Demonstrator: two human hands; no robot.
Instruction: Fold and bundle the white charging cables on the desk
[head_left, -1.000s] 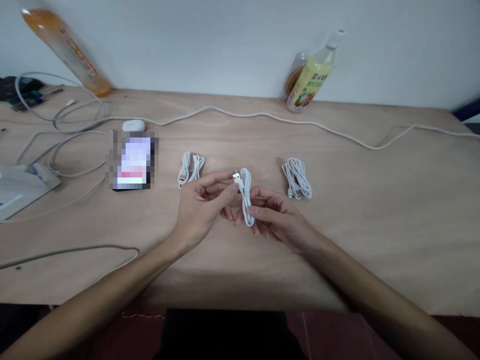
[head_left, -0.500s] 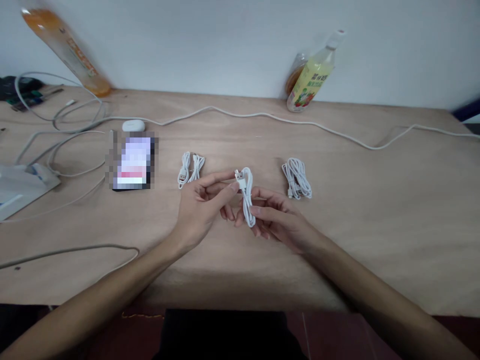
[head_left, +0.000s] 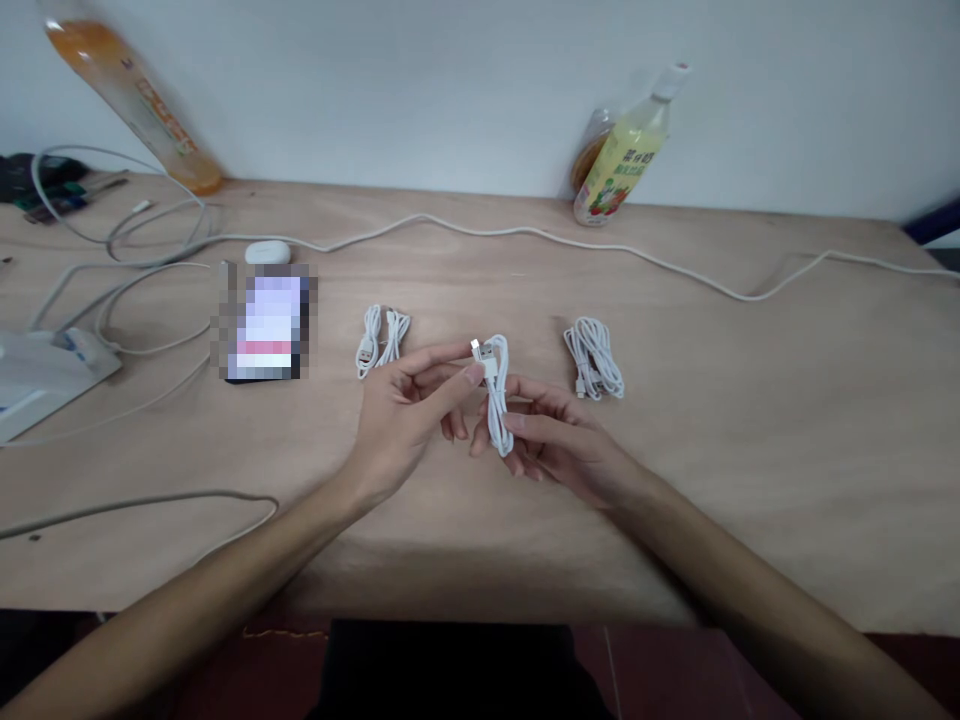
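Note:
Between both hands, above the tabletop, is a coiled white USB cable. My left hand pinches its plug end between thumb and index finger; a metal USB plug and a smaller tip show there. Lower down, my right hand grips the coil with the thumb in front and fingers behind. Two small cable bundles lie just beyond my left hand, partly hidden by it. Another white cable bundle rests on the table past my right hand.
A phone with a blurred screen and a white earbud case lie at left. A long white cord crosses the wooden table. An orange bottle and a yellow bottle stand by the wall. A white device sits far left.
The held cable has turned slightly, so the small tip beside the USB plug now shows more clearly. Both hands stay nearly in place, still gripping it.

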